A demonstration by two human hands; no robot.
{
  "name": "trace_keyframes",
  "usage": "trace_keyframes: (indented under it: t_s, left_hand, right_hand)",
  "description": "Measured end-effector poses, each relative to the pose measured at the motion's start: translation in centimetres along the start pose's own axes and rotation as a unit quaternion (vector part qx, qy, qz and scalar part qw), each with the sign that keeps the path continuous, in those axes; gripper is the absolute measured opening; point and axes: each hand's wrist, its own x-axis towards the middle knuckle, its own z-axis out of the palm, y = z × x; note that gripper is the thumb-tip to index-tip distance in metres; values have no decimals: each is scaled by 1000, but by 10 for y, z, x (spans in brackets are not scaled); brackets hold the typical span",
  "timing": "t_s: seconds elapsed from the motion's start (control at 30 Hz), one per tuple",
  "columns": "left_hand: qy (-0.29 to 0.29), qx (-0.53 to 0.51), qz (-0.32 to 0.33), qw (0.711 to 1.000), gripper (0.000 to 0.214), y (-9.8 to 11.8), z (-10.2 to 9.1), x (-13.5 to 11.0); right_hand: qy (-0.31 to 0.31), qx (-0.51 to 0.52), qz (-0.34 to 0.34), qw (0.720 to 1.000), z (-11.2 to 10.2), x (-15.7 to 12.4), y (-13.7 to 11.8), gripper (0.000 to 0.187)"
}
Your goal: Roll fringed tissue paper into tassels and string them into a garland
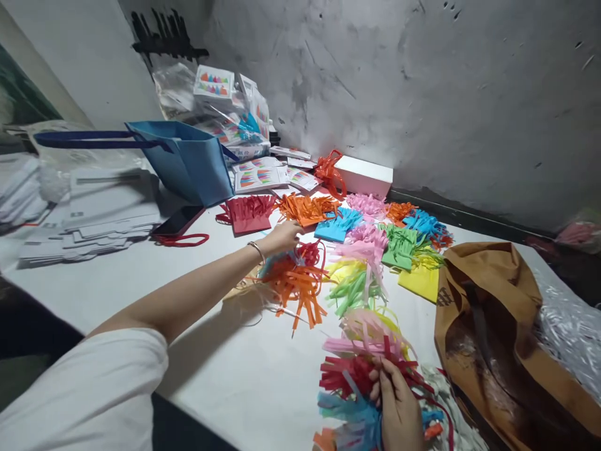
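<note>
My left hand reaches across the table, its bent fingers closed at the folded edge of an orange tissue-paper tassel. Below its wrist spreads a loose orange tassel on a string. Close to me, my right hand pinches a red tissue-paper tassel, part of a garland with pink and blue tassels. Between the hands lie yellow and green tassels. Around the left hand are stacks of red, blue, pink and green tassels.
A blue felt bag stands at the back left beside a phone and flat white cartons. Printed packs and a white box sit near the wall. A brown bag lies at the right.
</note>
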Motion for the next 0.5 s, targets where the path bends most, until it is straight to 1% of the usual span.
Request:
trace_keyframes:
  t_s: [0.03,0.1,0.17,0.2,0.23,0.3,0.33,0.4,0.47,0.5]
  left_hand:
    - [4,-13,21,1000,31,10,1,7]
    - [1,-45,69,997,28,40,10,25]
    - [-4,-76,102,992,29,78,27,46]
    - [-7,-90,112,990,34,96,37,55]
    - [-13,-103,119,987,38,114,47,62]
    - [-33,-128,132,982,38,144,65,71]
    - [-41,-141,138,979,35,155,73,71]
    - [-43,-168,152,973,29,172,81,62]
    - [-25,-203,165,965,22,179,82,43]
    - [-12,-222,168,961,18,180,80,30]
  right_hand:
    - [8,1,-15,1000,2,-2,-1,43]
    - [10,2,-61,998,7,-5,-6,38]
    - [9,1,-110,994,12,-8,-11,34]
    - [8,1,-129,992,14,-9,-12,32]
    - [8,2,-142,990,16,-11,-12,31]
    - [7,8,-156,988,18,-14,-9,30]
    - [4,13,-159,987,20,-16,-6,30]
    - [-4,27,-168,985,22,-18,-1,30]
    - [-12,42,-179,983,23,-18,3,29]
    - [-15,48,-183,982,23,-18,4,28]
